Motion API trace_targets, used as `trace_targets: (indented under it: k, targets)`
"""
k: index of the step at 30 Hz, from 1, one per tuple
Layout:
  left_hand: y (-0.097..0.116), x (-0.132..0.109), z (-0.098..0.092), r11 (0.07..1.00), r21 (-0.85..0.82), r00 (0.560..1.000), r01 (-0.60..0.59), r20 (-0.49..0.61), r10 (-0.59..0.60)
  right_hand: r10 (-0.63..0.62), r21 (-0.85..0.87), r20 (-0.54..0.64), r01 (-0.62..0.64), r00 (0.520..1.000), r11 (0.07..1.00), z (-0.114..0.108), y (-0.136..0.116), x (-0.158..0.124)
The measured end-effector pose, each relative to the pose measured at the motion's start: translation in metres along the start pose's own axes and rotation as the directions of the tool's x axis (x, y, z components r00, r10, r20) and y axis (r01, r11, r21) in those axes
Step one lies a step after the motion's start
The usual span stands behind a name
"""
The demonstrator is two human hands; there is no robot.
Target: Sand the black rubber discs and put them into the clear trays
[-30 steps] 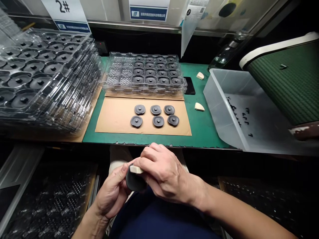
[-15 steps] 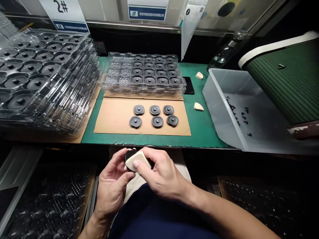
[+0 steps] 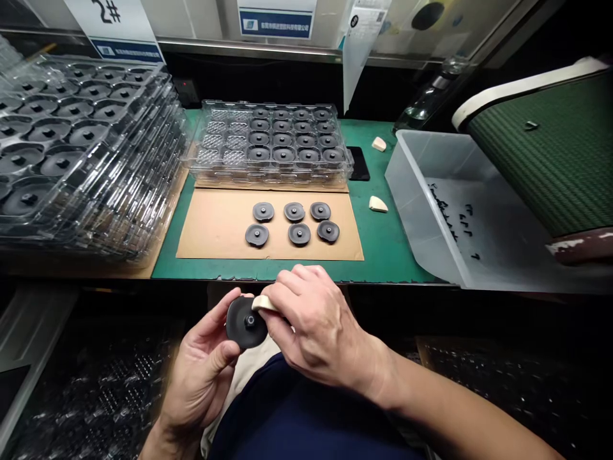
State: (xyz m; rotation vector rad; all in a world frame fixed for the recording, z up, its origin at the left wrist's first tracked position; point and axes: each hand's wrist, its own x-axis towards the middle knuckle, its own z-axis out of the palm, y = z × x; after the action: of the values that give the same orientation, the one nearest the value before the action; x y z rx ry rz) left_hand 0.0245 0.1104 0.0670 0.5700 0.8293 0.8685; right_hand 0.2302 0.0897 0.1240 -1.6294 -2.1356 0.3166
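Observation:
Between its thumb and fingers, my left hand [image 3: 204, 367] grips a dark grey disc [image 3: 242, 327] by the edge, its short centre post facing up towards me. My right hand [image 3: 320, 326] is closed on a cream-coloured wedge-shaped pad [image 3: 264, 303], which meets the disc's upper right rim. Both hands are in front of the table's near edge, above my lap. Several similar discs [image 3: 299, 234] lie in two rows on a sheet of brown cardboard [image 3: 213, 223] beyond the hands.
A clear plastic tray [image 3: 225, 171] partly filled with discs stands behind the cardboard. Tall stacked trays [image 3: 143, 185] rise at left. Two more cream pads [image 3: 378, 204] and a black phone [image 3: 359, 164] lie on the green mat, beside a translucent bin [image 3: 421, 211] at right.
The disc has turned so its post side now faces me. My right hand has rolled over, moving the pad from across the disc to its upper right rim.

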Motion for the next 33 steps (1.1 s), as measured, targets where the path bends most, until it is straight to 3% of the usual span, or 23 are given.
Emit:
trace_targets:
  k: [5, 9, 10, 12, 15, 18, 23, 28, 33]
  targets:
    - [-0.002, -0.003, -0.006, 0.991, 0.009, 0.989, 0.13, 0.072, -0.13, -0.098, 0.068, 0.034, 0.095, 0.995, 0.993, 0.001, 0.002, 0.001]
    - [-0.007, -0.002, 0.003, 0.978, -0.027, 0.972, 0.206, 0.126, -0.201, -0.179, 0.385, -0.06, 0.188, 0.982, 0.904, 0.009, 0.014, 0.003]
    - [-0.007, -0.001, 0.007, 0.975, -0.043, 0.971, 0.217, 0.107, -0.212, -0.117, 0.465, -0.106, 0.154, 0.987, 0.872, 0.011, 0.018, 0.003]
    - [-0.006, 0.006, 0.015, 0.972, -0.039, 0.972, 0.233, 0.018, -0.232, 0.124, 0.588, -0.155, -0.009, 0.98, 0.808, 0.015, 0.025, -0.001]
    - [-0.002, 0.018, 0.018, 0.969, 0.035, 0.963, 0.244, -0.126, -0.238, 0.401, 0.654, -0.04, -0.28, 0.915, 0.703, 0.023, 0.035, -0.012]
    - [0.002, 0.026, 0.013, 0.977, 0.059, 0.97, 0.203, -0.15, -0.193, 0.445, 0.623, 0.075, -0.39, 0.892, 0.678, 0.03, 0.044, -0.026]
    - [-0.004, 0.025, 0.003, 0.988, 0.116, 0.985, 0.106, -0.149, -0.089, 0.538, 0.658, 0.126, -0.476, 0.834, 0.584, 0.036, 0.052, -0.039]
    - [-0.016, 0.022, -0.007, 0.937, 0.274, 0.967, 0.218, -0.19, -0.17, 0.522, 0.649, 0.173, -0.495, 0.835, 0.577, 0.035, 0.05, -0.034]
    - [-0.032, 0.023, -0.036, 0.96, 0.161, 0.935, 0.229, -0.311, -0.171, 0.519, 0.606, 0.222, -0.534, 0.825, 0.59, 0.043, 0.055, -0.033]
